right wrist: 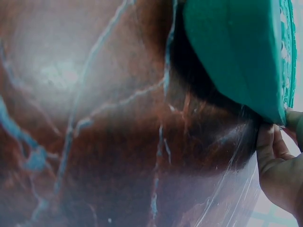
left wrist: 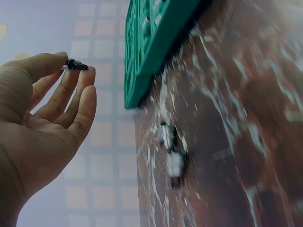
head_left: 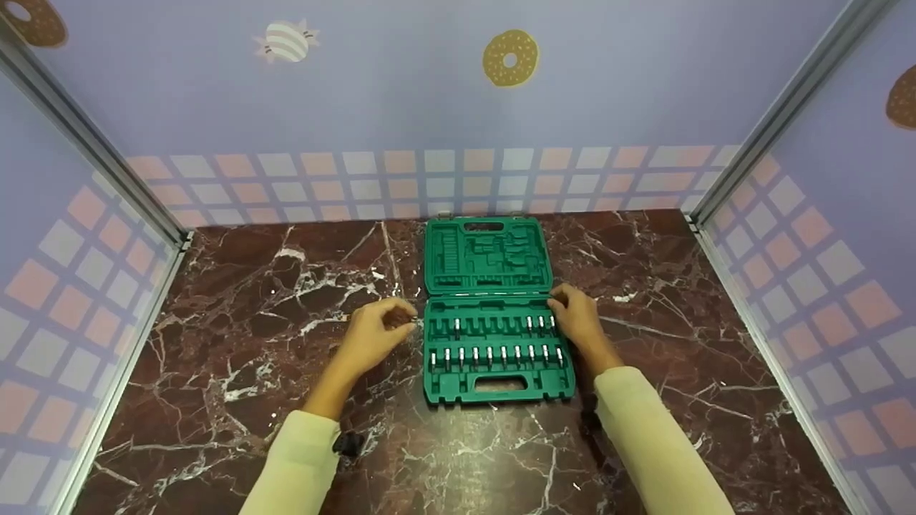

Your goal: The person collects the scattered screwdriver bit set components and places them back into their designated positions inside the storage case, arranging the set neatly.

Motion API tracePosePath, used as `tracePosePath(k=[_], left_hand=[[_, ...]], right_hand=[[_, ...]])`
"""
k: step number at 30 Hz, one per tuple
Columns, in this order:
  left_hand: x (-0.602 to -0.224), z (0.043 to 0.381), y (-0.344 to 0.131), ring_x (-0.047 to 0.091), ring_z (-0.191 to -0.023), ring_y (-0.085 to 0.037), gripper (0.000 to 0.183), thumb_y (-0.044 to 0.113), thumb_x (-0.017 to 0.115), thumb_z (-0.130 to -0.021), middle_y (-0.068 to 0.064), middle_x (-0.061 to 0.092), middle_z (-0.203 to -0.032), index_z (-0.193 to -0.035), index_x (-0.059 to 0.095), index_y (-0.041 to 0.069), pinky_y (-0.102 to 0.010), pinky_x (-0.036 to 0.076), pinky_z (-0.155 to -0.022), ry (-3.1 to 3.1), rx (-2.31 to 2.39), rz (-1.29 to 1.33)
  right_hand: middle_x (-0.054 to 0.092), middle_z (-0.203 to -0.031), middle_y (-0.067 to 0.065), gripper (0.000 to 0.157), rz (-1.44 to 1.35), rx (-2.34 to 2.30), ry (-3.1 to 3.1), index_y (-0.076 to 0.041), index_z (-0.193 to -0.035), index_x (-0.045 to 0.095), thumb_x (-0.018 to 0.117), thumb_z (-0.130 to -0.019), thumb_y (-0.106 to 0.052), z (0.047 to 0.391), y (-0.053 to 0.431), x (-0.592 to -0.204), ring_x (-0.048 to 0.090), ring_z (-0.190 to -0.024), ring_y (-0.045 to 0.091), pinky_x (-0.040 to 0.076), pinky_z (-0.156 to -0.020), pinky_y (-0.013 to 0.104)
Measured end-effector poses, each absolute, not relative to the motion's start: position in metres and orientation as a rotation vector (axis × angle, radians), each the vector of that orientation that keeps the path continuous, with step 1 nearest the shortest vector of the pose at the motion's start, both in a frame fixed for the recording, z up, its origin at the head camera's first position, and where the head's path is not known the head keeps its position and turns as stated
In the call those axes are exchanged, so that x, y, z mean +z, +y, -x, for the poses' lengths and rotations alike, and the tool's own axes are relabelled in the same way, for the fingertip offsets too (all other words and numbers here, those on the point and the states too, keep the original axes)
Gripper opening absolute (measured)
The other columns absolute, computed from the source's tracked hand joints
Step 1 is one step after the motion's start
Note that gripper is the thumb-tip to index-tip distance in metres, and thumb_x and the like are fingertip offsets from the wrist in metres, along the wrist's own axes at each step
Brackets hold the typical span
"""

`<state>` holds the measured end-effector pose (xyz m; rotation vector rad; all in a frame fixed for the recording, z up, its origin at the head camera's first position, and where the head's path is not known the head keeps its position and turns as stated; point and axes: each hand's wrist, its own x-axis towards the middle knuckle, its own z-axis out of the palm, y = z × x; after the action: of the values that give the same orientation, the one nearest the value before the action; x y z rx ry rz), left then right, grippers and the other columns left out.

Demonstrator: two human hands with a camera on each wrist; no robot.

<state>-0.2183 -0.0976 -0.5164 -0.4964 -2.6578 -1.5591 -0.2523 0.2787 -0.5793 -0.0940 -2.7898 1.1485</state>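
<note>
A green plastic tool case [head_left: 499, 340] lies unfolded on the table, its lid [head_left: 489, 257] laid back toward the wall. Several silver bit sockets [head_left: 489, 355] fill the front row; the row behind holds fewer. My left hand [head_left: 376, 330], just left of the case, pinches one small bit socket [left wrist: 75, 65] with a dark tip between thumb and finger. At the case's right side, my right hand [head_left: 578, 322] grips the edge near the hinge. The right wrist view shows its fingers [right wrist: 267, 139] at the case's rim.
Two small metal pieces [left wrist: 174, 165], blurred, lie on the dark marbled table [head_left: 286, 357] by the case in the left wrist view. A patterned wall [head_left: 401, 107] rises behind, with side walls left and right.
</note>
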Motion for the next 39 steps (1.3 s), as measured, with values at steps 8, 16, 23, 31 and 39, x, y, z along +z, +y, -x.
tracePosePath(k=[8,16,23,31,39], left_hand=[[-0.508,0.222,-0.065,0.069,-0.084,-0.019,0.015,0.003,0.079,-0.087,-0.007,0.075,-0.093,-0.100,0.073,0.007,-0.034,0.059,-0.079,-2.705,-1.603,0.553],[-0.507,0.227,-0.036,0.069,-0.085,-0.017,0.014,0.005,0.079,-0.088,-0.005,0.074,-0.095,-0.099,0.071,0.010,-0.035,0.059,-0.080,-2.715,-1.616,0.588],[-0.516,0.233,-0.014,0.070,-0.090,-0.018,0.013,0.009,0.077,-0.092,-0.005,0.074,-0.099,-0.103,0.072,0.007,-0.037,0.059,-0.082,-2.696,-1.658,0.645],[-0.522,0.240,0.014,0.070,-0.094,-0.019,0.014,0.007,0.075,-0.093,-0.006,0.074,-0.104,-0.107,0.073,0.006,-0.033,0.060,-0.083,-2.741,-1.700,0.627],[-0.530,0.245,0.040,0.069,-0.096,-0.021,0.013,0.002,0.072,-0.095,-0.008,0.072,-0.104,-0.107,0.073,0.003,-0.035,0.059,-0.084,-2.783,-1.694,0.634]], right_hand=[[0.071,-0.107,0.025,0.017,0.098,1.144,-2.782,0.003,-0.113,0.068,0.064,-0.101,-0.008,0.252,0.281,-0.580,0.067,-0.103,0.041,0.053,-0.091,0.056],[0.071,-0.107,0.024,0.017,0.097,1.158,-2.786,0.003,-0.113,0.068,0.065,-0.101,-0.009,0.251,0.280,-0.581,0.067,-0.102,0.040,0.053,-0.090,0.056],[0.072,-0.105,0.025,0.016,0.067,1.141,-2.768,0.003,-0.112,0.068,0.065,-0.100,-0.007,0.252,0.280,-0.583,0.068,-0.101,0.041,0.053,-0.089,0.057],[0.072,-0.105,0.025,0.016,0.076,1.131,-2.764,0.004,-0.111,0.068,0.065,-0.100,-0.007,0.253,0.281,-0.582,0.067,-0.100,0.042,0.053,-0.089,0.057],[0.072,-0.107,0.025,0.017,0.079,1.132,-2.780,0.003,-0.113,0.068,0.064,-0.101,-0.007,0.254,0.281,-0.583,0.067,-0.102,0.041,0.053,-0.090,0.057]])
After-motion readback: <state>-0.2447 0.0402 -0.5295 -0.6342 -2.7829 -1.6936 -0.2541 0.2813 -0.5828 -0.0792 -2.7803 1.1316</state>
